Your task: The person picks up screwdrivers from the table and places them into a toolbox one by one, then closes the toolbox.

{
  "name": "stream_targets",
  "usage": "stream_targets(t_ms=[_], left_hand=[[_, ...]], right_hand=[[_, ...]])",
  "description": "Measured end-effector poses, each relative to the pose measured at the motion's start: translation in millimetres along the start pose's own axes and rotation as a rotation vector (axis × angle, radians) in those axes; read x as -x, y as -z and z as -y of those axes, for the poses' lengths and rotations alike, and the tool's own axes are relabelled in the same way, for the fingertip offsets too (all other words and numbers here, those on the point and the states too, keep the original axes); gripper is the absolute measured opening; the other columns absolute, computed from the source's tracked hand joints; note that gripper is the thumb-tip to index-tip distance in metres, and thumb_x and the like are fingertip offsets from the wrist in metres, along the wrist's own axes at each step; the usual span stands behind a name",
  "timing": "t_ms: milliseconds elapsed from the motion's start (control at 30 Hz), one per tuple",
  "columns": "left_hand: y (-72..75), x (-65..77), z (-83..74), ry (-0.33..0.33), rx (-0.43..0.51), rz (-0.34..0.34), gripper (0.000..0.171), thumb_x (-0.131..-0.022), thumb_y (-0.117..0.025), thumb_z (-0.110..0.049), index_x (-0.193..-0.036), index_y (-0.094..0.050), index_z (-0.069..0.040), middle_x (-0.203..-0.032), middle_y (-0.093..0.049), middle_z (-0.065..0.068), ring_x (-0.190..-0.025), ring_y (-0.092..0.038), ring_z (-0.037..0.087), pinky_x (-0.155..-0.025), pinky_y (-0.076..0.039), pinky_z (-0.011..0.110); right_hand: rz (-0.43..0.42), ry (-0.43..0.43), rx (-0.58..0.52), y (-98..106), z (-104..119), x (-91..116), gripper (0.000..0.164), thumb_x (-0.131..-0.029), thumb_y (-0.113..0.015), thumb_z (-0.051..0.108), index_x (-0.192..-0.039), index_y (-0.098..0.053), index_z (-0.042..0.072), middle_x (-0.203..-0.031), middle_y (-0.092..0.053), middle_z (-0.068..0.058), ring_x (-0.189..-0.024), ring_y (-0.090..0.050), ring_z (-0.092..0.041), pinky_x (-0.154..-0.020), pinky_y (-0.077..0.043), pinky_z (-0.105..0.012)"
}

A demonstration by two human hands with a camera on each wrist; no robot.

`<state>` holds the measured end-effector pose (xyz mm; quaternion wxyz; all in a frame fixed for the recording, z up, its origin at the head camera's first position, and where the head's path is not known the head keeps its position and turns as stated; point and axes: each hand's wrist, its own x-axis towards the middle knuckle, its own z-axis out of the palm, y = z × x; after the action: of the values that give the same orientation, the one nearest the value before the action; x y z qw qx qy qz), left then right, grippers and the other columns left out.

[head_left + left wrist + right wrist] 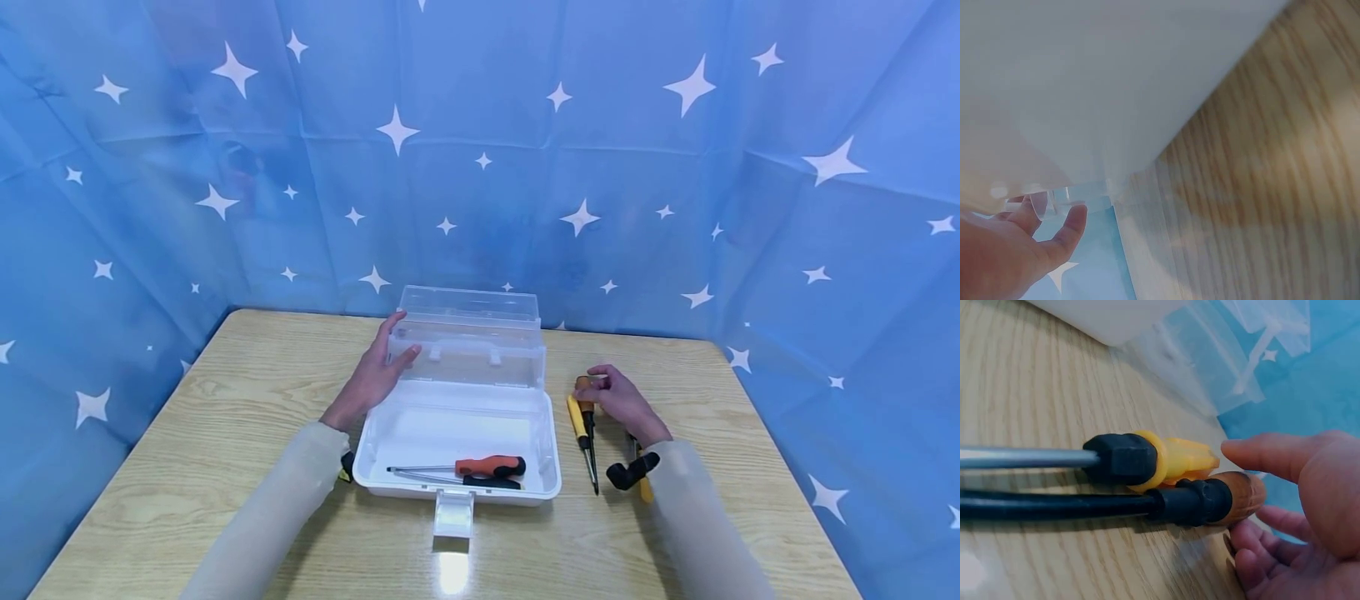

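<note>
A white toolbox (453,417) stands open, its clear lid (468,333) raised at the back. My left hand (375,371) holds the lid's left edge, thumb in front and fingers behind; in the left wrist view the thumb (1071,232) is by the clear plastic. Inside the box lie a red-and-black screwdriver (487,467) and a black-handled one (491,482). To the right, my right hand (618,398) is at the handle ends of a yellow-handled screwdriver (1188,459) and a brown-handled screwdriver (1238,497), both lying on the table. Its thumb and fingers are spread around them, not closed.
Under the right wrist, a tool with a yellow-orange handle (646,490) is partly hidden. A small yellow-and-black item (346,468) shows beside the box near the left sleeve. The box latch (453,514) hangs down in front. Behind the wooden table (150,467) hangs a blue star-patterned curtain (480,183).
</note>
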<state>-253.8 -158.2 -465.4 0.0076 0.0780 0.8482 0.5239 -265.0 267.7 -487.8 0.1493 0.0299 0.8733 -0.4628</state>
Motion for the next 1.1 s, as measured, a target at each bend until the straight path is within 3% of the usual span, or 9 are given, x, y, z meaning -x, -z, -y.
stream_targets(t_ms=[400,600,1100], left_hand=[[2.3,1.7,-0.6,0.009,0.013,-0.002,0.072,-0.099,-0.05,-0.056,-0.158,-0.011,-0.038,-0.167,-0.01,0.003,-0.149,-0.021,0.037,-0.113,-0.025,0.065],[1.8,0.7,1.9,0.013,0.015,0.002,0.073,-0.098,-0.049,-0.059,-0.157,-0.01,-0.041,-0.166,-0.014,0.004,-0.146,-0.03,0.038,-0.112,-0.03,0.064],[1.2,0.3,-0.9,0.021,0.019,0.011,0.072,-0.098,-0.05,-0.057,-0.157,-0.011,-0.041,-0.166,-0.013,0.003,-0.147,-0.028,0.037,-0.112,-0.03,0.064]], right_hand=[[0.026,-0.002,0.036,-0.8,1.9,-0.3,0.069,-0.092,-0.07,0.036,-0.143,-0.037,0.002,-0.114,-0.052,-0.015,-0.097,-0.05,-0.028,-0.079,-0.041,-0.034],[0.0,0.008,0.053,-2.7,-0.8,-2.9,0.069,-0.092,-0.071,0.036,-0.142,-0.039,0.002,-0.109,-0.051,-0.013,-0.093,-0.049,-0.026,-0.076,-0.041,-0.033],[-0.024,0.037,0.081,-6.2,-3.7,-1.2,0.05,-0.099,-0.06,0.032,-0.139,-0.046,0.005,-0.111,-0.052,-0.015,-0.092,-0.051,-0.027,-0.076,-0.043,-0.034]])
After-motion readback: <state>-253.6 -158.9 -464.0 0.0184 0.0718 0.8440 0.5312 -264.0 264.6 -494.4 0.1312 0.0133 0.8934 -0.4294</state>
